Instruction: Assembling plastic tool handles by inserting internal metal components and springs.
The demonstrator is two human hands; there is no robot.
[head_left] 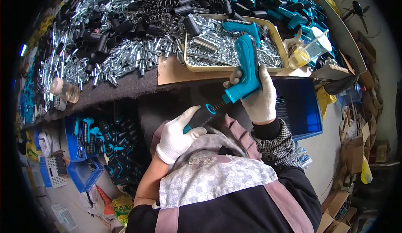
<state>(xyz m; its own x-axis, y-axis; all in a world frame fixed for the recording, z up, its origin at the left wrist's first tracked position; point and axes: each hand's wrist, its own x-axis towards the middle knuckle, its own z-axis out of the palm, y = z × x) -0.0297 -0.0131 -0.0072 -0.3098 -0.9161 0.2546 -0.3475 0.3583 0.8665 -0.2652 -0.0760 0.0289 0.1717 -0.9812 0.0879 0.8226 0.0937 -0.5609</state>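
In front of my lap, my gloved right hand point(263, 97) is wrapped round a teal pistol-shaped tool housing point(248, 59), its handle pointing up and away. A thin dark coil spring point(219, 105) sticks out of the housing's lower left end. Its other end reaches a black sleeve with a teal ring point(200, 116), which my gloved left hand point(178, 134) grips, thumb and fingers round it. The two parts stand a short gap apart, roughly in line. Just beyond the housing, a cream tray point(283, 51) holds small metal parts and another teal housing point(240, 26).
The bench is heaped with metal pins point(125, 51), black tubes point(119, 28), springs point(161, 2) and teal housings point(289, 15). A jar point(65, 90) lies near its left edge; a plastic cup point(318, 42) stands right. Below are teal-and-black tools point(117, 149) and a blue crate point(312, 126).
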